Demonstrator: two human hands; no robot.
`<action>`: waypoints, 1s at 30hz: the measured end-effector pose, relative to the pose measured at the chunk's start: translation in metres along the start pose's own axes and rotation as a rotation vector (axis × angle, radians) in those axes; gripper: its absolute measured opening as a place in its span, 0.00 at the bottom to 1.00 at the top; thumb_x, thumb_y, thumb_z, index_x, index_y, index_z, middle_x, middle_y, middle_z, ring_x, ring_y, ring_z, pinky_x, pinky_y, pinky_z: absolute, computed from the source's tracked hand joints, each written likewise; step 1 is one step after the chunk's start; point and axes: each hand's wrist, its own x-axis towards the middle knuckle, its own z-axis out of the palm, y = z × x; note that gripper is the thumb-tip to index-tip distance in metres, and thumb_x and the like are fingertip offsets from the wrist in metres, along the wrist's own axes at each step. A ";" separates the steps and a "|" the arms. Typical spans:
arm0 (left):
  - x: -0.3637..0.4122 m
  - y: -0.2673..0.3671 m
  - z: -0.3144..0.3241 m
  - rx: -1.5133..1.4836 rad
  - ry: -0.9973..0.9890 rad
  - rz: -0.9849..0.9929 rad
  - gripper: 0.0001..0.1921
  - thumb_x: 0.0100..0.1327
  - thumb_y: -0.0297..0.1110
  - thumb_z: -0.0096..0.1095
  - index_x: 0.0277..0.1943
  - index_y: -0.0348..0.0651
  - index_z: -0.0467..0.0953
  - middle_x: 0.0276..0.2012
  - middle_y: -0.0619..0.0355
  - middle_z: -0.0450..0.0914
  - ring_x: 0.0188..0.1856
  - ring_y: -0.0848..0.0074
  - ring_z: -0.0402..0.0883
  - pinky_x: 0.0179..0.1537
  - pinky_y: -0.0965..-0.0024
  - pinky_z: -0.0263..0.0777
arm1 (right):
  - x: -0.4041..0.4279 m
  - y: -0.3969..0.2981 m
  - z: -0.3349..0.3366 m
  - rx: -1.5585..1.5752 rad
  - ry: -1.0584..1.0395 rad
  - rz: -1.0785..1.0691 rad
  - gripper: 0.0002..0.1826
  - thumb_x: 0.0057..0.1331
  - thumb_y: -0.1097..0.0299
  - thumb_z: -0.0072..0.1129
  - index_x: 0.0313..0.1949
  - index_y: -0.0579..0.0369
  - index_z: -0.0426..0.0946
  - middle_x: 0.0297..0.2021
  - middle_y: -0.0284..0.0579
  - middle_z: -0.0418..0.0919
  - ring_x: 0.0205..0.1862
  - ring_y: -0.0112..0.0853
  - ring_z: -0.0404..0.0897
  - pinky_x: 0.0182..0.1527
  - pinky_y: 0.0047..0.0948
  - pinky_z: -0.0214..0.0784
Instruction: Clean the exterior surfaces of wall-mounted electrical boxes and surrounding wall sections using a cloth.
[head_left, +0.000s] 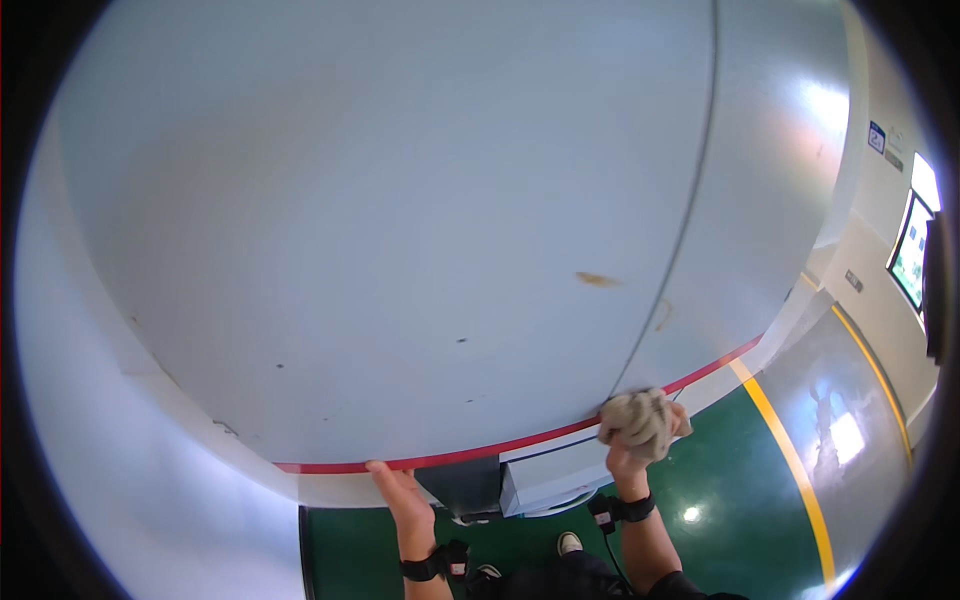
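A broad pale grey panel (390, 225), edged with a red strip (510, 439), spreads out before me. At its near edge, my left hand (405, 499) has its thumb over the red strip; the other fingers are partly hidden below it. Bunched in my right hand (628, 469) is a beige cloth (637, 420), which lies against the red edge where a dark seam (694, 187) meets it. The cloth covers most of that hand's fingers. A brownish smear (598, 280) marks the panel left of the seam, and a fainter brown mark (663, 315) is right of it.
Below the edge, between my hands, are a white box-like unit (559, 472) and a dark panel (457, 484). My shoes (570, 542) stand on a green floor (712, 480) with a yellow line (787, 457). A window (911, 247) is at far right.
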 end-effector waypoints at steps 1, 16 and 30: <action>-0.002 0.004 0.005 -0.022 0.060 -0.011 0.38 0.63 0.69 0.41 0.65 0.47 0.57 0.57 0.60 0.67 0.53 0.75 0.67 0.49 0.67 0.60 | 0.006 0.002 0.002 0.185 0.162 0.245 0.20 0.57 0.70 0.61 0.46 0.59 0.65 0.43 0.44 0.69 0.49 0.36 0.69 0.56 0.38 0.61; -0.034 -0.011 0.067 -0.304 0.250 0.104 0.24 0.60 0.61 0.59 0.49 0.52 0.72 0.37 0.69 0.71 0.35 0.82 0.68 0.36 0.76 0.63 | 0.044 0.059 -0.038 -0.088 -0.079 -0.417 0.17 0.55 0.70 0.62 0.43 0.49 0.69 0.41 0.42 0.70 0.43 0.37 0.71 0.45 0.41 0.65; -0.071 -0.074 0.099 -0.265 0.041 0.070 0.33 0.67 0.66 0.37 0.66 0.53 0.59 0.59 0.63 0.70 0.60 0.75 0.67 0.55 0.67 0.65 | 0.083 0.142 -0.060 -0.048 0.424 0.099 0.12 0.64 0.73 0.47 0.45 0.66 0.65 0.35 0.41 0.72 0.38 0.31 0.74 0.43 0.30 0.69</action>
